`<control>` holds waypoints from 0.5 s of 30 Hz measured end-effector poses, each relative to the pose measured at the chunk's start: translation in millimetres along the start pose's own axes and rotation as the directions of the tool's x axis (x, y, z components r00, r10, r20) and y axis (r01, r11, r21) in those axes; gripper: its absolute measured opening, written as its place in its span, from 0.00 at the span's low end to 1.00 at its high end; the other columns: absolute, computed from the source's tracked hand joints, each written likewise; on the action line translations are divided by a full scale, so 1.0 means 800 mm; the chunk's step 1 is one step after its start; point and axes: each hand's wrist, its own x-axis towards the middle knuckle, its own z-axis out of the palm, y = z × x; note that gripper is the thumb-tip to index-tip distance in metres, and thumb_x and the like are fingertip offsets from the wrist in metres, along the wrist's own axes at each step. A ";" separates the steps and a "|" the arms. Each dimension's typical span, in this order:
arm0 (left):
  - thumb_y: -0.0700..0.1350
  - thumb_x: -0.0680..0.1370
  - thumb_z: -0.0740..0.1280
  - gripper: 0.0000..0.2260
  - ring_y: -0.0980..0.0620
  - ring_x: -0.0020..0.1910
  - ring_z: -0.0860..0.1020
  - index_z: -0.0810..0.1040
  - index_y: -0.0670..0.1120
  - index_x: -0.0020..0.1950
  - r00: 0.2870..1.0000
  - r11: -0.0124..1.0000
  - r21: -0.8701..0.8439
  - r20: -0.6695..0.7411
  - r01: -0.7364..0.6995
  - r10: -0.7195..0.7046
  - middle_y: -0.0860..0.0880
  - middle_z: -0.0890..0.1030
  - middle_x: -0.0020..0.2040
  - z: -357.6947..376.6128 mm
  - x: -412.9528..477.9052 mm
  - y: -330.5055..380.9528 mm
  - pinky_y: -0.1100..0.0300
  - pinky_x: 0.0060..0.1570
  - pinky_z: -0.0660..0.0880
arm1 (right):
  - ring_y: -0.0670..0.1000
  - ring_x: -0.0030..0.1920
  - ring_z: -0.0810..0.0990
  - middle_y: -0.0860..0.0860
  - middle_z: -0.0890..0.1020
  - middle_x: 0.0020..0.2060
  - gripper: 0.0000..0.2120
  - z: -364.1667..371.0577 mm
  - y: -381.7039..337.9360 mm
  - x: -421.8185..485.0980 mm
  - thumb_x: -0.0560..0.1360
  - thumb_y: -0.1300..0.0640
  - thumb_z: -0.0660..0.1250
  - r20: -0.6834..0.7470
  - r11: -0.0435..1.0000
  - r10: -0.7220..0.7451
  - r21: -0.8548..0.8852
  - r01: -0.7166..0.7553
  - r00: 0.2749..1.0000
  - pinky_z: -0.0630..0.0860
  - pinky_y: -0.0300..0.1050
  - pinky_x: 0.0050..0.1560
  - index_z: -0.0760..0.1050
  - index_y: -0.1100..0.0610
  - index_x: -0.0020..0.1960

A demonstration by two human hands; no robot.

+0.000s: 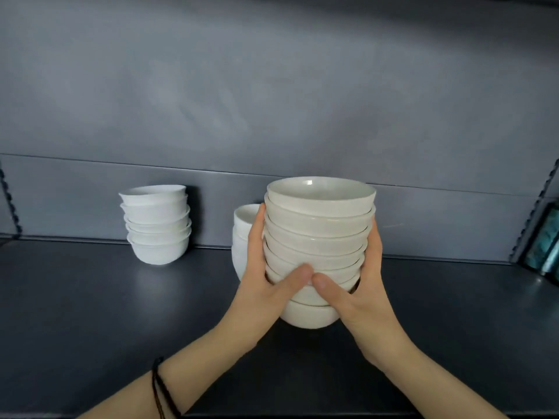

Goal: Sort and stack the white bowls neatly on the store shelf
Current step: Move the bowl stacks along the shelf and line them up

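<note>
Left grip and right grip clasp a tall stack of white bowls from either side, fingers curled round its walls and the two thumbs meeting tip to tip on its near face; whether its lowest bowl rests on the dark shelf or hangs just above it cannot be told. Just behind the left grip, partly hidden, stands a second stack, and well to the left a third stack sits by the grey back panel, its top bowl tilted. A dark cord bracelet circles the left wrist.
</note>
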 end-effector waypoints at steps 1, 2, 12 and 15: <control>0.52 0.69 0.71 0.40 0.67 0.67 0.68 0.51 0.65 0.74 1.000 1.000 0.006 -0.011 -0.014 0.014 0.68 0.68 0.69 -0.013 -0.008 0.011 0.73 0.57 0.70 | 0.41 0.68 0.71 0.36 0.70 0.69 0.51 0.016 -0.004 -0.001 0.63 0.47 0.78 0.010 1.000 0.005 0.030 -0.005 1.000 0.75 0.38 0.61 0.49 0.35 0.75; 0.52 0.69 0.71 0.40 0.67 0.68 0.68 0.51 0.63 0.75 0.999 0.999 0.017 -0.025 -0.028 0.028 0.68 0.68 0.69 -0.028 -0.015 0.022 0.73 0.57 0.70 | 0.40 0.67 0.72 0.34 0.71 0.68 0.50 0.033 -0.008 -0.002 0.64 0.51 0.78 0.022 0.998 0.011 0.060 -0.012 1.000 0.76 0.37 0.59 0.50 0.34 0.75; 0.53 0.69 0.71 0.43 0.64 0.69 0.68 0.49 0.59 0.77 0.984 0.971 0.236 -0.152 -0.051 0.088 0.60 0.66 0.73 -0.236 -0.105 0.147 0.70 0.59 0.71 | 0.40 0.67 0.72 0.38 0.70 0.70 0.50 0.278 -0.042 -0.012 0.64 0.50 0.77 0.154 0.980 -0.004 0.199 -0.027 0.988 0.76 0.43 0.62 0.49 0.33 0.75; 0.53 0.69 0.71 0.43 0.64 0.70 0.67 0.49 0.58 0.77 0.971 0.949 0.312 -0.206 -0.050 0.119 0.60 0.65 0.74 -0.300 -0.135 0.176 0.69 0.62 0.69 | 0.40 0.67 0.72 0.38 0.70 0.70 0.49 0.355 -0.046 -0.018 0.64 0.52 0.75 0.200 0.965 -0.018 0.258 -0.035 0.980 0.75 0.40 0.62 0.49 0.34 0.74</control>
